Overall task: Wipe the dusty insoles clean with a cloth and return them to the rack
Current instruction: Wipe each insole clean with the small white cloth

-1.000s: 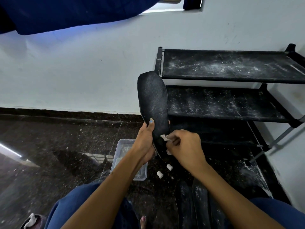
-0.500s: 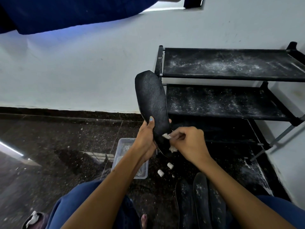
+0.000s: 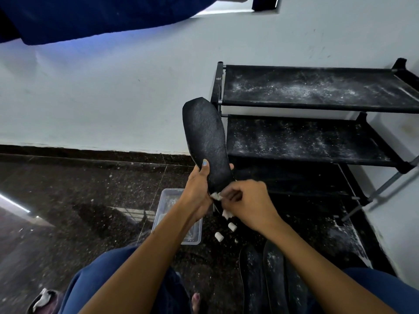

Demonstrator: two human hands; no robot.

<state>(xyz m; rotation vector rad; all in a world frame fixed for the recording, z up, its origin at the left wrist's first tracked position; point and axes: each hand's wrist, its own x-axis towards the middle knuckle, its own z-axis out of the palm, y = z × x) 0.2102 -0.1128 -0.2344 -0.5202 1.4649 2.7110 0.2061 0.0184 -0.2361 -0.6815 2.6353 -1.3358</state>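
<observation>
Head view, person seated on dark speckled floor [image 3: 79, 200], blue-clad knees at 6 to 7 o'clock.

Nearest: several dusty insoles [image 3: 272, 279] lie side by side on the floor at 5 o'clock, black with white speckling, partly hidden by the right forearm. Two small white rolled scraps [image 3: 218, 236] sit on the floor just beyond them, near a clear plastic tub [image 3: 195, 240] at 6 o'clock, which the left forearm partly covers.

Centre: held insole [image 3: 207, 141], black, finely textured, toe end up and tilted slightly toward 11 o'clock. Its visible face shows only faint grey specks, far less dust than the floor ones.

Left hand [image 3: 197, 196] grips the insole's lower part: thumb laid up the near face, fingertips showing round the far edge at 3 o'clock of it. Right hand [image 3: 247, 202] has fingers curled, pinching a small white cloth [image 3: 216, 196] against the heel end; more white shows beneath the palm. Both hands closed on their items.

Farther, 1 to 3 o'clock: black rack [image 3: 317, 105] against the pale wall [image 3: 113, 98], upper two shelves heavily dusted white.
</observation>
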